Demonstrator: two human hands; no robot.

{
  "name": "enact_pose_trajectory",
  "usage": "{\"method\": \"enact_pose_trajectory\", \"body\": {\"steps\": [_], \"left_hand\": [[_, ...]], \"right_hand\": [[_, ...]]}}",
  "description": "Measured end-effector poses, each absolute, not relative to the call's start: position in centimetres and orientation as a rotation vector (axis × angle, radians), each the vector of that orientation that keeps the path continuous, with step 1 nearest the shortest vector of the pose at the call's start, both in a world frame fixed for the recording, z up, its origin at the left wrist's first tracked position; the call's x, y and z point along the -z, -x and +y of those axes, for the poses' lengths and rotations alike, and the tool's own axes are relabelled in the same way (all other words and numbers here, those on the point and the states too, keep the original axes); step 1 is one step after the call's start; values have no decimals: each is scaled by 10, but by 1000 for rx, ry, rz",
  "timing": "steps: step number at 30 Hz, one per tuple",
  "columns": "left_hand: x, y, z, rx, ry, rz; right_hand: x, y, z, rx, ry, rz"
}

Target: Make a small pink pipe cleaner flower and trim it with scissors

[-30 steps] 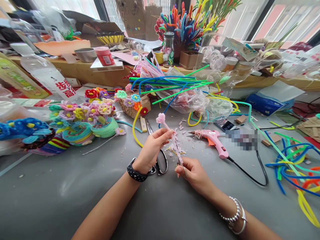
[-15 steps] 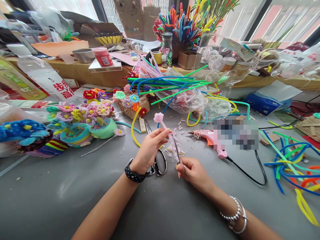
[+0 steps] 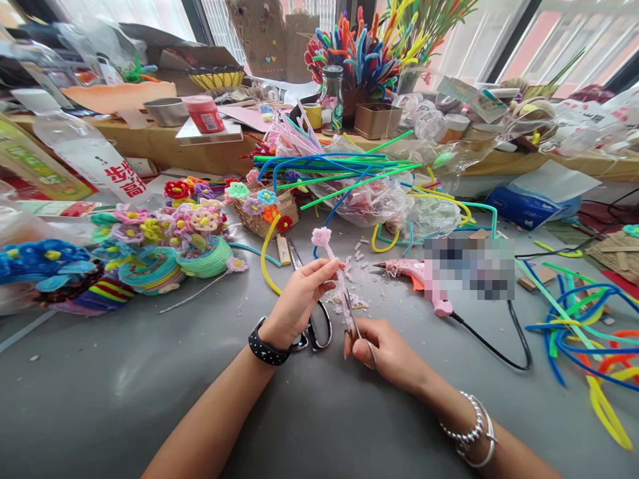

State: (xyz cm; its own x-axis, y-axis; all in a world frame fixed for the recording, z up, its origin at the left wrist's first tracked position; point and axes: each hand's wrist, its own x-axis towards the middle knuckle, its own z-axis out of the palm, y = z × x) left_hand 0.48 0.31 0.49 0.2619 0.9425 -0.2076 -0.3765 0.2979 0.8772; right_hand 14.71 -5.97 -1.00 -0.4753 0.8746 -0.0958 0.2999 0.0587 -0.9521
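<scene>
My left hand (image 3: 310,293) pinches the stem of a pink pipe-cleaner flower (image 3: 322,237), its bloom pointing up and away from me. In my right hand (image 3: 382,346) is a small pair of metal scissors (image 3: 355,324), with fingers through the handles and the blades along the lower stem. Pink fluff clippings (image 3: 355,305) lie scattered on the table beneath. Beside my left wrist rests a larger pair of black-handled scissors (image 3: 319,326), partly hidden by that hand.
A pink glue gun (image 3: 419,276) with a black cable lies to the right. Loose coloured pipe cleaners (image 3: 584,326) spread at far right. Pots of fuzzy flowers (image 3: 204,255) stand on the left. Behind are plastic bags (image 3: 369,199) and a crowded wooden shelf (image 3: 219,150).
My right hand has opened the small scissors' handles wider and shifted slightly down. The flower has tipped slightly to the right in my left hand.
</scene>
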Motion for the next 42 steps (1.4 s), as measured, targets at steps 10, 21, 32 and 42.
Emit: {"method": "enact_pose_trajectory", "body": {"steps": [10,21,32,42], "left_hand": [[-4,-7,2,-1014,-863,836],[-4,-6,3,-1060,-766,867],[-3,-5,2,-983,-864,863],[-4,-7,2,-1000,-841,823]], "right_hand": [[18,-143,-61,-1406,1224,-1735],[24,-140,-61,-1286,1257,-1679],[22,-145,-62,-1397,1147,-1706],[18,-143,-61,-1395,1196,-1766]]}}
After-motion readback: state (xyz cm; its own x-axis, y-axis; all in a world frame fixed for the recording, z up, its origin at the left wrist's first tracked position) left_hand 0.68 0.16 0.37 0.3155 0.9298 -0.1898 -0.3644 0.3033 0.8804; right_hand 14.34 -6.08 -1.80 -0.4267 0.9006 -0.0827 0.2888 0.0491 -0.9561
